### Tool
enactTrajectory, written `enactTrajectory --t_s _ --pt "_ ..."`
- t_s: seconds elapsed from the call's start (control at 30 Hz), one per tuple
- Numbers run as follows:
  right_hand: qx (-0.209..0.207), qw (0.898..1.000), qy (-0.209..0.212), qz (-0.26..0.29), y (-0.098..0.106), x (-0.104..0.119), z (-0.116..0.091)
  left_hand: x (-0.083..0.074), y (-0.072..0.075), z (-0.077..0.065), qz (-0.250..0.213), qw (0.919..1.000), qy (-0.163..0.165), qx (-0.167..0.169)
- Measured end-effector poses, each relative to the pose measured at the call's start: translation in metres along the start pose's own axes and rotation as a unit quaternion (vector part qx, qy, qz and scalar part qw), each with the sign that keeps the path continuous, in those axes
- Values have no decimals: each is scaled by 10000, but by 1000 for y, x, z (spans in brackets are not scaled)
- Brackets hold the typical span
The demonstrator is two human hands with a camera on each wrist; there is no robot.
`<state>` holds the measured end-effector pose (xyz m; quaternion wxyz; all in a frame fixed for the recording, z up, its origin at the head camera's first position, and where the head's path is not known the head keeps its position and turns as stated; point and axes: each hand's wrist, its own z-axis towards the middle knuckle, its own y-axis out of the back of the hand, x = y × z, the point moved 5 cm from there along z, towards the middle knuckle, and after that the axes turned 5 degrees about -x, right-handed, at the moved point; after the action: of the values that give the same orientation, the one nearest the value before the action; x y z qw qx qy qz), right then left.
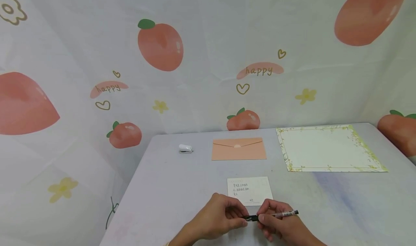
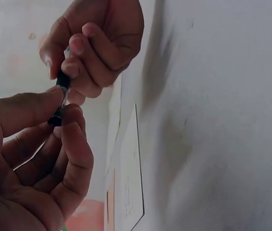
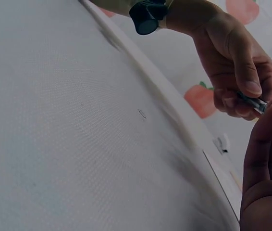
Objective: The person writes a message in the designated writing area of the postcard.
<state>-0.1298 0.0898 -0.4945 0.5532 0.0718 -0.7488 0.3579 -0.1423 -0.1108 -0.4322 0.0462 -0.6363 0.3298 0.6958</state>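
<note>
Between both hands, a black-capped pen [image 1: 286,214] with a clear barrel lies level above the table's near part. The left hand [image 1: 218,217] pinches the dark cap end [image 2: 55,118] between thumb and fingers. Closer to the barrel, the right hand [image 1: 282,222] grips the same pen with thumb and fingertips. Just beyond the hands lies a white postcard [image 1: 251,188] with several handwritten lines at its left. In the right wrist view, part of the pen [image 3: 253,102] shows between the two hands, the rest hidden by fingers.
A peach envelope [image 1: 239,152], flap side up, lies behind the postcard. Left of it sits a small white stapler [image 1: 185,149]. A large sheet with a yellow floral border [image 1: 328,150] lies at the back right. Fruit-printed cloth [image 1: 201,58] hangs behind the table.
</note>
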Motion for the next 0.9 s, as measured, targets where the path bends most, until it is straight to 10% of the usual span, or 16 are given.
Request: enactTrajectory --t_s 0.53,0.9 --pt "85 9991 310 291 -4 -3 0 1 -8 -5 -230 9976 210 -619" --pt "-65 9996 -123 247 4 -10 -7 6 -10 -4 -305 9993 75 -187"
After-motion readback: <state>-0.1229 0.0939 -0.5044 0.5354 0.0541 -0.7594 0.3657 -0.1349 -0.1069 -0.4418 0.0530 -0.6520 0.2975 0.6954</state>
